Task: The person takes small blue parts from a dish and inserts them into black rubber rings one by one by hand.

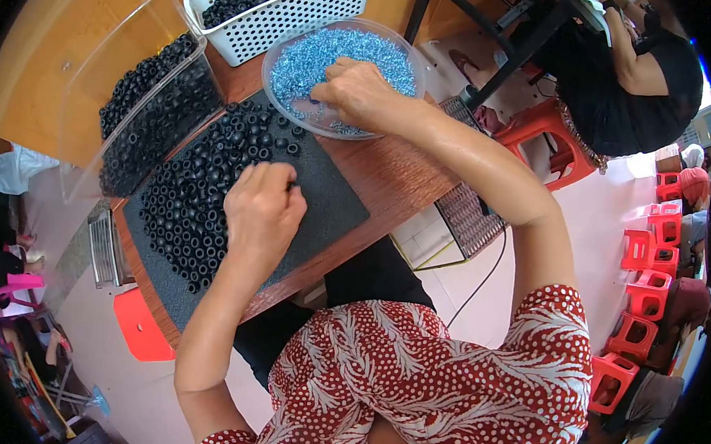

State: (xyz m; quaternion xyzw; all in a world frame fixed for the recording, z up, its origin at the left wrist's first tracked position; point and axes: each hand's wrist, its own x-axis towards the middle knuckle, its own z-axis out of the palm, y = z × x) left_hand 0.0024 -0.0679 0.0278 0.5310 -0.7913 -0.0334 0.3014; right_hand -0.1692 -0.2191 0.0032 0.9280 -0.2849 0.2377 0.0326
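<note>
My left hand [263, 204] is over the dark mat [329, 192], its fingers curled together at the right edge of a spread of small black rings [190, 200]. A bit of black shows between thumb and forefinger, too small to name. Farther off, my right hand [354, 92] reaches into a round clear tub [419, 83] of small shiny blue pieces [342, 46]. Its fingers are bent and drawn together at the pieces, and the fingertips are mostly hidden, so what they hold cannot be made out.
A clear bin [145, 140] of black rings stands left of the mat, and a white perforated basket [290, 27] with more at the back. The wooden table [411, 172] ends close to my lap. Another person [624, 84] sits at the upper right by a red stool [544, 136].
</note>
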